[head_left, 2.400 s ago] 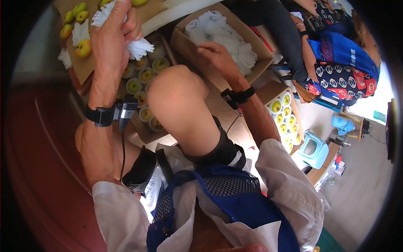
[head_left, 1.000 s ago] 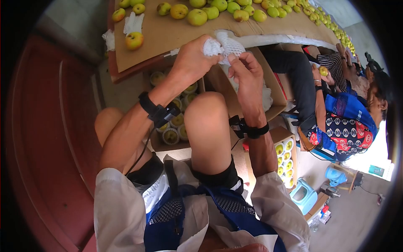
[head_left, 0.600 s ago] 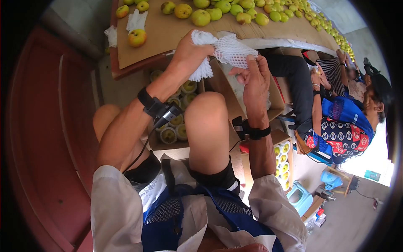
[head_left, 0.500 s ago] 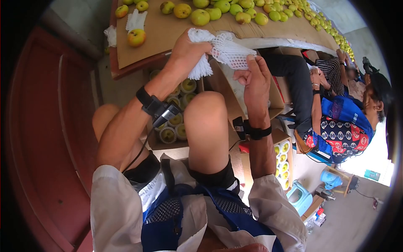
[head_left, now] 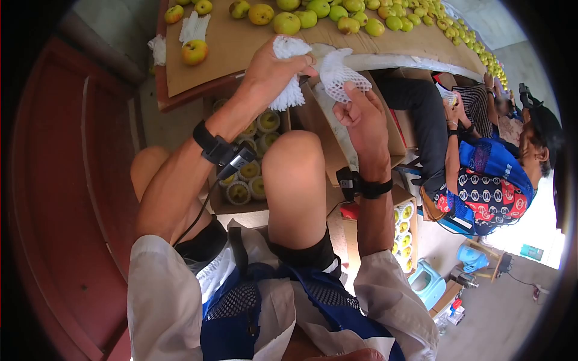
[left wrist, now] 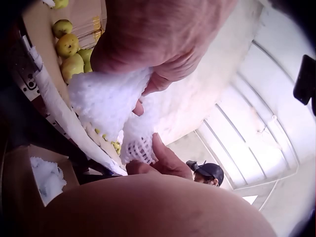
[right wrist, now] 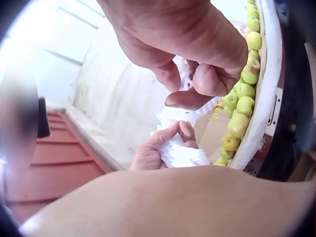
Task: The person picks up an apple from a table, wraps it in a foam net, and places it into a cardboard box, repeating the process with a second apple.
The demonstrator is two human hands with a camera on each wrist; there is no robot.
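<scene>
In the head view my left hand [head_left: 270,71] grips a bundle of white foam fruit nets [head_left: 290,96], whose ends stick out above and below the fist. A single white foam net [head_left: 341,77], its mesh spread, is pinched between thumb and fingers of my right hand [head_left: 368,120]. A small gap separates this net from the left fingertips. From the left wrist, the bundle [left wrist: 106,98] hangs under the left hand [left wrist: 163,39], with the single net [left wrist: 140,140] just beyond it. The right wrist view has the right hand [right wrist: 182,39] above the left hand [right wrist: 150,150].
Cardboard [head_left: 229,57] covers the table, which bears many yellow-green apples [head_left: 286,24]. One reddish apple [head_left: 194,53] lies near its left end by a loose net [head_left: 194,28]. Boxes of netted apples [head_left: 239,192] stand below. Another person [head_left: 494,180] sits at the right.
The hands came together over the table edge. The right hand drew one net out from the left hand's bundle; the net joined both hands half a second ago and now hangs apart.
</scene>
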